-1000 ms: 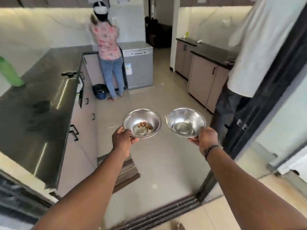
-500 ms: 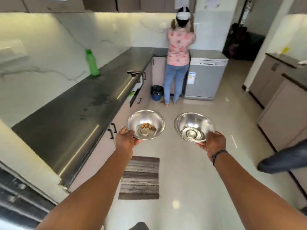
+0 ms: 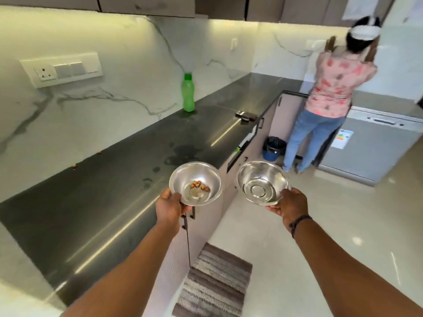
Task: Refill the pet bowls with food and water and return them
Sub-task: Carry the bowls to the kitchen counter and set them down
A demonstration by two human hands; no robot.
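Note:
I hold two small steel bowls out in front of me, side by side. My left hand [image 3: 169,208] grips the near rim of the left bowl [image 3: 207,177], which holds a few brown food pieces [image 3: 198,184]. My right hand [image 3: 290,205] grips the near rim of the right bowl [image 3: 256,177], which has no food in it and tilts slightly toward me. The left bowl hangs over the front edge of the dark countertop [image 3: 96,202]; the right bowl is above the floor.
A green bottle [image 3: 188,92] stands on the counter by the marble wall, with wet patches [image 3: 183,154] and a dark small object [image 3: 246,115] nearby. A person [image 3: 325,104] stands at the far end beside a grey dishwasher [image 3: 375,147] and a bin [image 3: 273,148]. A striped mat [image 3: 217,284] lies below.
My view has swung left toward the counter and come closer to it. Both bowls stay in my hands, now nearer the counter edge. The second person at the right is out of view.

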